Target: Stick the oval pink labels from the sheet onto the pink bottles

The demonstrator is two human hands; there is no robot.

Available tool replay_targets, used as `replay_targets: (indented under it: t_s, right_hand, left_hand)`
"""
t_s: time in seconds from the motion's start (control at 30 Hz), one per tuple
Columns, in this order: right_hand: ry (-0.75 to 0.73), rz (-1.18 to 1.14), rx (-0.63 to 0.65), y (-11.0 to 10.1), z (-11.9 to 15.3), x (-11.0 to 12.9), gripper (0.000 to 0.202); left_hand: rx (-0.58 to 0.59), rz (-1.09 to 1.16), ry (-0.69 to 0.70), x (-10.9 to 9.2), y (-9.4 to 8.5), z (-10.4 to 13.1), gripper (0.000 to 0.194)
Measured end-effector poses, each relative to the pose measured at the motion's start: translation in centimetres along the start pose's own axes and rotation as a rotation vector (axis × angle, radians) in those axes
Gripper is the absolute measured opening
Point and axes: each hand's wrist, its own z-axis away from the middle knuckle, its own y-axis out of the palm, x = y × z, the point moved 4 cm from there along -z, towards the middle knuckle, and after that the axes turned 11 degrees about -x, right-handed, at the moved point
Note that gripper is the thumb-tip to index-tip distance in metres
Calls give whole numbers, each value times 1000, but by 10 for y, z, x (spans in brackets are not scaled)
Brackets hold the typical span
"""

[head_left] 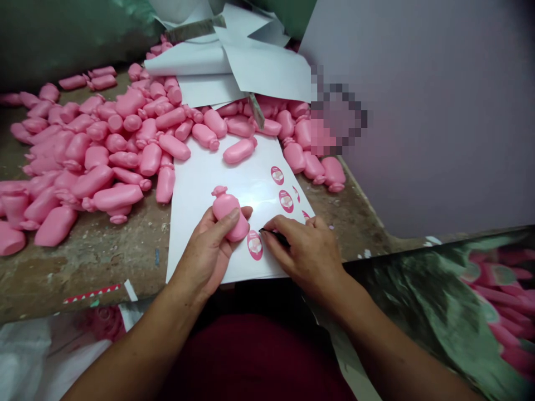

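Observation:
My left hand (pixel 209 242) is closed around a small pink plastic bottle (pixel 228 209), its knobbed end pointing up and away from me. Between the fingers of my right hand (pixel 311 245) is a thin black pointed tool (pixel 279 238), mostly hidden by the fingers, so its exact kind does not show. The tool's tip is at the upper right edge of an oval pink-and-white sticker (pixel 254 246). That sticker lies on a white sheet (pixel 196 189) under both hands. More oval stickers (pixel 286 201) sit along the sheet's right side, some partly covered by my right hand.
A large heap of pink bottles (pixel 96 139) covers the table's left and back. One loose bottle (pixel 239 151) lies on the sheet. White papers (pixel 267 61) and a flat bar (pixel 256 110) rest behind it. At right stand a pale panel (pixel 438 122) and a green bag (pixel 405 301) beside pink items.

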Motion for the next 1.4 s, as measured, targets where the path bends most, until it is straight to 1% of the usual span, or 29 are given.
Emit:
replay_targets:
  t_s: [0.27,0.53,0.73,0.83,0.93,1.03,1.1,1.17,1.23,1.33,1.4]
  right_hand:
    - [18,5,18,-2,2,2,19]
    - [46,0,101,4,-3,1,21]
    - [137,-162,185,2,-6,-5,16]
    - [136,-133,152,-1,-4,-9,17]
    - [76,-35,107,0,-2,-8,18]
    - [28,-14,103,3,-3,-3,22]
    - [37,-25,116,6,-7,-2,26]
    - [107,-62,149,7,-11,-4,26]
    - [248,-193,215,6,-14,-10,25]
    - [501,-595,293,1,-15,-18,29]
    - [619,-838,276,-6,-16,-19,31]
  left_hand:
    - [-7,-8,4,0,0,0,21]
    - [4,-7,-3,0,0,0,19]
    - [-5,15,-18,-1,0,0,17]
    - [-16,32,-35,-1,-2,-1,14]
    - [-7,73,-46,-2,-3,-3,12]
    - [3,83,-57,-2,-2,-3,13]
    - [-12,74,-62,-3,-1,-3,12]
    - [-27,69,-61,-4,0,-2,11]
    - [-32,66,-52,-4,0,-2,10]
    - [-23,49,-25,-3,-1,-4,11]
    - [-9,16,9,-3,-1,-4,13]
